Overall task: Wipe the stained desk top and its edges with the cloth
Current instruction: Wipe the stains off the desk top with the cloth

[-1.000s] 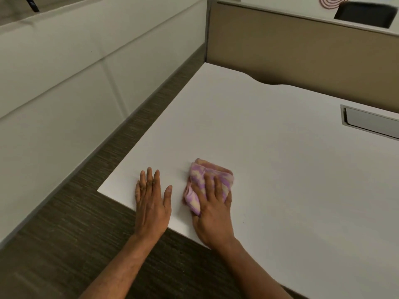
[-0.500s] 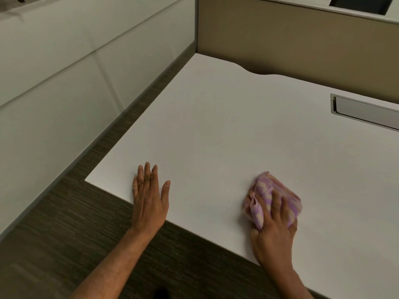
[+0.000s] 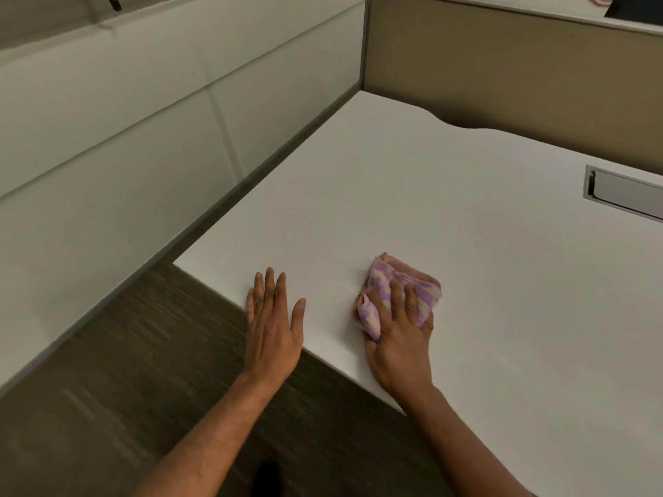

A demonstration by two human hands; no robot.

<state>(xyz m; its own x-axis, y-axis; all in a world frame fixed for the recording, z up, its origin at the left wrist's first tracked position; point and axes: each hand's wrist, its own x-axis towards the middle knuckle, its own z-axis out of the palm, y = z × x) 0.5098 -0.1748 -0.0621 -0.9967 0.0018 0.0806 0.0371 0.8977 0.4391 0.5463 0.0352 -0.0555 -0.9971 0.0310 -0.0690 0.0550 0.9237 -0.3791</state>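
A white desk top (image 3: 412,195) fills the middle and right of the view. A crumpled pink and purple checked cloth (image 3: 387,294) lies on it close to the front edge. My right hand (image 3: 398,335) presses down on the cloth, fingers spread over it and gripping its near side. My left hand (image 3: 272,324) rests flat on the desk's front edge to the left of the cloth, fingers apart, holding nothing. No stain is plain to see on the white surface.
A tan partition panel (image 3: 502,77) stands along the desk's far side. A metal cable tray slot (image 3: 624,195) is set into the desk at the right. White wall panels (image 3: 107,145) run along the left, with dark carpet (image 3: 125,389) below.
My right hand slid the cloth right along the front edge, then back left toward my left hand. The left hand stayed flat on the edge.
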